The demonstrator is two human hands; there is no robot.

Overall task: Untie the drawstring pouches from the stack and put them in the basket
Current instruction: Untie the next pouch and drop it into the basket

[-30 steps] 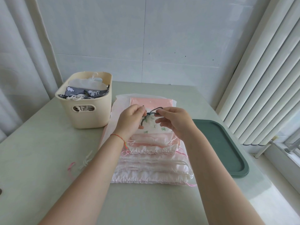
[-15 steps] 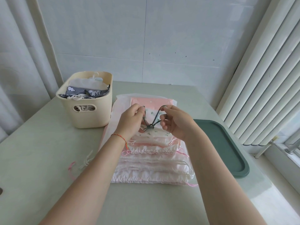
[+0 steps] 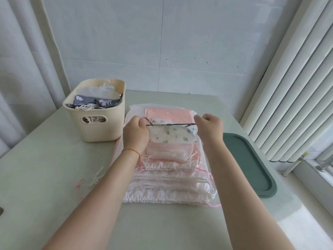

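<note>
Seen from above, looking down at a pale green desk (image 3: pixel 45 168). Left hand (image 3: pixel 136 135) and right hand (image 3: pixel 210 129), both fists closed, each pinching one end of a dark cord (image 3: pixel 171 124) pulled taut between them, a small knot at its middle. Hanging from the cord, a white pouch with green print (image 3: pixel 171 136), held just above the stack of pink and white pouches (image 3: pixel 171 183) on the desk. Fingertips hidden inside the fists; lower layers of the stack hard to count. Left of the stack, close beside it, a cream basket (image 3: pixel 95 127) holding grey printed pouches, contents partly hidden by its wall. Right, a dark green tray (image 3: pixel 252 163). Loose strings (image 3: pixel 93 179) left of the forearm. No readable writing anywhere.
</note>
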